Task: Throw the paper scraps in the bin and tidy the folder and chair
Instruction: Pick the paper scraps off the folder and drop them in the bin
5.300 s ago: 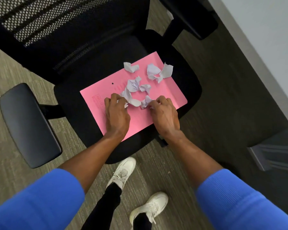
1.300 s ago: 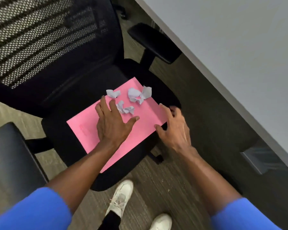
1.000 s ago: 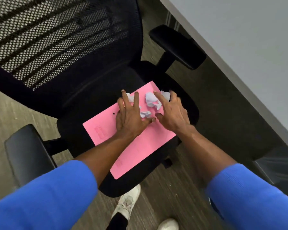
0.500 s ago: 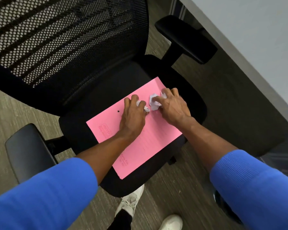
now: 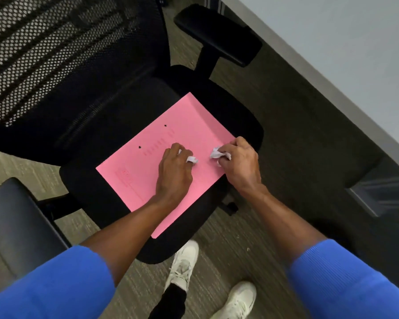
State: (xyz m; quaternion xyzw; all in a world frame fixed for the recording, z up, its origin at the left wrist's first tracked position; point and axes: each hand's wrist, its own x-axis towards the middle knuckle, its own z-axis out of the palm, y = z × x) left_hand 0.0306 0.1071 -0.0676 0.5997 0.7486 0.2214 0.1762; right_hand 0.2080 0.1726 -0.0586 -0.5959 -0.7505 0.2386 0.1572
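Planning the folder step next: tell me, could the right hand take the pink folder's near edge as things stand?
Probably not yet: the right hand is closed on paper scraps, though the pink folder lies uncovered beside it.

Both your arms reach fwd & down, blue sleeves pushed up past the elbows, forearms bare. Your left hand [image 5: 174,173] is palm-down, knuckles up, fingers curled into a loose fist round white paper scraps [image 5: 191,159]. Your right hand [image 5: 238,161] sits just beside it, apart, fingers bunched round more scraps.
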